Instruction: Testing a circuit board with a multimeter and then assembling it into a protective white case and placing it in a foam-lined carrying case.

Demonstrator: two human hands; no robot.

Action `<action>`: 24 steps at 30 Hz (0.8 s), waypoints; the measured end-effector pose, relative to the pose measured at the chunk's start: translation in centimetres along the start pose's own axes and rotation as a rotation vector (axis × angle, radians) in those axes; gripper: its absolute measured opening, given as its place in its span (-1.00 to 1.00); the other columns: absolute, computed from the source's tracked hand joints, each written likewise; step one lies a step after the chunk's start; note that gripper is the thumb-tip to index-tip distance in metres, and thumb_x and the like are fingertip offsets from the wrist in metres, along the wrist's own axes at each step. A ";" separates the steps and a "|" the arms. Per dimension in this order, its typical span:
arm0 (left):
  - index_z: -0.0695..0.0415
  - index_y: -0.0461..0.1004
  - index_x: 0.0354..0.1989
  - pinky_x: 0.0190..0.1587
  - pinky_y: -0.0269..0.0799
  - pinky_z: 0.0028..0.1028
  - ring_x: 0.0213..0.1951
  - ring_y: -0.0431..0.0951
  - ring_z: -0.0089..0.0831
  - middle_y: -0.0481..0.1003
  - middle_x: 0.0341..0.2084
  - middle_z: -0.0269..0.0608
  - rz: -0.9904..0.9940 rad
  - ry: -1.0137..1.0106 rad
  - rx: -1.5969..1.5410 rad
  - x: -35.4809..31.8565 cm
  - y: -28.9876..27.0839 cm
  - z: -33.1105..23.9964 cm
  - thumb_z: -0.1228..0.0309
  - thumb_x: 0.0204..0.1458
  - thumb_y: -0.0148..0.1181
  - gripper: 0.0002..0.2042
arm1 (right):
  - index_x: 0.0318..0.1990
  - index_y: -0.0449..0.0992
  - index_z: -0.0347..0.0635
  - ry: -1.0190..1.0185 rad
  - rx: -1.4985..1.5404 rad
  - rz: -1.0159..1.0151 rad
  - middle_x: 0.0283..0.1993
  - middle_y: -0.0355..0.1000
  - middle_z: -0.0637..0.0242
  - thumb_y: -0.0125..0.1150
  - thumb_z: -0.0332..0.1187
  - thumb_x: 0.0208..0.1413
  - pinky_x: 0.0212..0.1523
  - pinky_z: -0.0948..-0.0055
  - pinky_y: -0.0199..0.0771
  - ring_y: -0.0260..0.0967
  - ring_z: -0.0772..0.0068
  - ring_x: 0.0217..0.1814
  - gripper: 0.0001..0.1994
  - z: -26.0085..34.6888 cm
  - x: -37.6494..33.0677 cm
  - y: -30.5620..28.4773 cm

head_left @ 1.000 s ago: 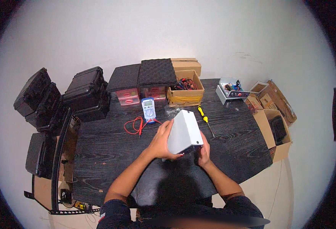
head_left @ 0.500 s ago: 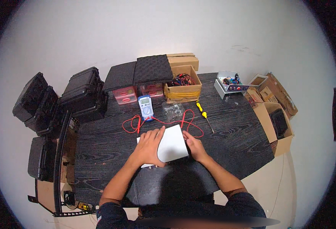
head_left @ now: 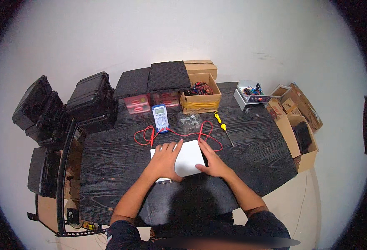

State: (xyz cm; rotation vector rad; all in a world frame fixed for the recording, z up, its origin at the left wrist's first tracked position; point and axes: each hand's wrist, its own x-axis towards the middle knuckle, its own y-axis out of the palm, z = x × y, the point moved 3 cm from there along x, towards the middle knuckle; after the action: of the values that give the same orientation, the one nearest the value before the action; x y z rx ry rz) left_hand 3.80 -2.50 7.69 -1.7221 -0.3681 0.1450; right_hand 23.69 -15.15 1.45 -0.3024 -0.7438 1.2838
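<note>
The white box [head_left: 188,160] sits in the near middle of the dark surface [head_left: 112,175], right in front of you, its long axis running left to right with the right end angled slightly away from you; small fittings show at its near edge. Your left hand [head_left: 163,161] grips across it, fingers spread from far edge to near. Your right hand [head_left: 215,163] clasps the right end, thumb on top, fingers at the far corner. Beyond lie red leads [head_left: 152,136], a multimeter [head_left: 161,120] with print too small to read, and a yellow-handled screwdriver [head_left: 222,125], tip toward you.
</note>
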 end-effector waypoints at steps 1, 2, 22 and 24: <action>0.28 0.00 0.51 0.27 0.23 0.04 0.24 0.36 0.10 0.34 0.24 0.20 -0.002 -0.005 0.000 0.0 0.0 0.2 -0.07 -0.62 0.62 0.39 | 0.50 0.08 -0.35 -0.005 -0.180 0.096 0.60 -0.12 -0.21 0.46 -0.04 0.04 0.57 -0.06 -0.09 -0.18 -0.24 0.66 -0.03 1.1 0.4 -0.1; 0.28 0.00 0.51 0.26 0.24 0.04 0.24 0.36 0.09 0.34 0.24 0.19 0.005 -0.006 0.015 -0.1 0.1 0.3 -0.07 -0.61 0.63 0.40 | 0.51 0.06 -0.33 -0.010 -0.360 0.190 0.62 -0.18 -0.23 0.52 0.01 -0.05 0.56 -0.17 -0.13 -0.25 -0.29 0.67 0.06 2.4 0.8 -0.3; 0.17 0.44 0.31 0.47 -0.20 0.25 0.43 0.26 0.04 0.39 0.33 0.02 -0.325 0.093 -0.545 -0.9 -5.7 5.8 -0.59 -0.03 -0.24 0.06 | 0.33 0.31 0.12 -0.204 -0.335 0.341 0.33 0.22 0.00 0.72 -0.05 -0.57 0.43 -0.12 0.00 0.09 -0.18 0.45 0.09 5.8 7.0 0.8; 0.16 0.52 0.23 0.46 -0.25 0.24 0.40 0.30 0.04 0.45 0.28 0.01 -0.393 0.231 -0.679 -0.7 -6.9 6.5 -0.61 0.00 -0.34 0.07 | 0.32 0.28 0.01 -0.270 0.043 0.092 0.34 0.20 -0.01 0.71 -0.06 -0.52 0.47 -0.04 0.01 0.07 -0.15 0.47 0.08 4.8 7.3 -0.5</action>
State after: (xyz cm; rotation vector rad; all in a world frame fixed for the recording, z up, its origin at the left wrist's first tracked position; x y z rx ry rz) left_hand 0.04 4.33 13.16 -2.2566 -0.6212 -0.5166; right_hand 21.69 -9.39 7.67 -0.1308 -0.9379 1.4428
